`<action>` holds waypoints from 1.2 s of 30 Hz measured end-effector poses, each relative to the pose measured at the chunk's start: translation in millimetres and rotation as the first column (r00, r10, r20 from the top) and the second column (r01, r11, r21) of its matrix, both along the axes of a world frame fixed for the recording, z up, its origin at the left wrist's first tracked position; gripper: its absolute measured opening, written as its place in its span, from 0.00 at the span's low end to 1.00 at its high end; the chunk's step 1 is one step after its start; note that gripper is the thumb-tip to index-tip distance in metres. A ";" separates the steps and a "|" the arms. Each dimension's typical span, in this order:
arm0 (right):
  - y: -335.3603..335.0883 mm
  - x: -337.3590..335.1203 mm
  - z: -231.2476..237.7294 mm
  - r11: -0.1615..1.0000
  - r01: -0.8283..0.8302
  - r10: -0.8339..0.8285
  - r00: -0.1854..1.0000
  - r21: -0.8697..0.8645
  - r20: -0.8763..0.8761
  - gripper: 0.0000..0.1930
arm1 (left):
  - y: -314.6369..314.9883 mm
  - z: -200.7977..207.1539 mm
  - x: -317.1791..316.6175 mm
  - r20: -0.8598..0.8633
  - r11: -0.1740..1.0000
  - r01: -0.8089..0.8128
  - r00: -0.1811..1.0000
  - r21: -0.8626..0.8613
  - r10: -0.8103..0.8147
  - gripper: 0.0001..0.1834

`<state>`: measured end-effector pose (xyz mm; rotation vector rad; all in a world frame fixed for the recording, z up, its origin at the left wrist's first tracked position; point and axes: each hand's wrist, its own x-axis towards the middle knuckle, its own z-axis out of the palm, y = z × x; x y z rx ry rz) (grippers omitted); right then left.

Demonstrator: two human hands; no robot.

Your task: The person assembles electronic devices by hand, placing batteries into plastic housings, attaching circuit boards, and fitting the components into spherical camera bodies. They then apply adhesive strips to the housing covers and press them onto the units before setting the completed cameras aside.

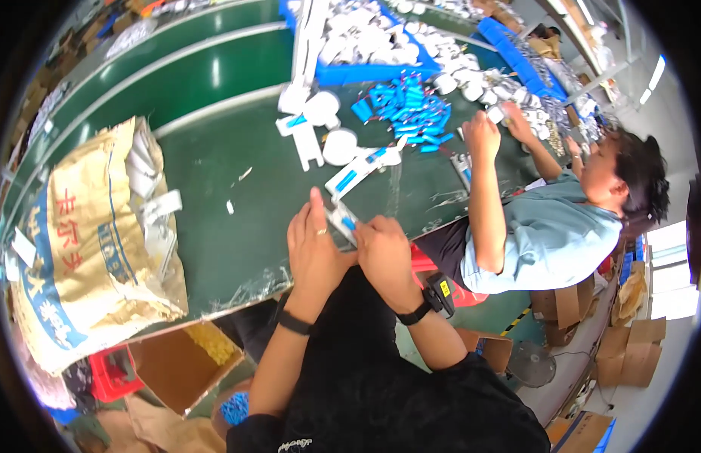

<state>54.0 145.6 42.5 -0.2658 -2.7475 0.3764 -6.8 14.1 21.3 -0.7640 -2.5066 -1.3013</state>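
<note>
Close to the table's near edge, my left hand (pixel 314 249) and my right hand (pixel 384 253) grip a narrow white plastic housing (pixel 341 217) with a blue piece in it. My left index finger points up along its side; the right fingers curl over its near end, hiding part of it. Just beyond lies a similar white housing (pixel 352 177) with blue cylinders in it. Farther off are another white housing (pixel 305 143) and a white round part (pixel 340 146). A pile of blue battery-like cylinders (pixel 411 109), some with red wires, sits past these.
A large paper sack (pixel 90 234) of white parts stands on the green table (pixel 245 204) at left. Beyond the cylinders is a blue tray (pixel 381 73) heaped with white round parts. At right, a co-worker (pixel 547 226) handles a small white part. An open cardboard box (pixel 177 370) stands below.
</note>
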 end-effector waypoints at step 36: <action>124.5 -19.6 -3.5 0.868 0.141 -0.182 0.983 -0.477 -0.040 0.13 | 11.1 62.3 -22.8 0.327 0.819 0.118 0.941 -0.561 0.089 0.29</action>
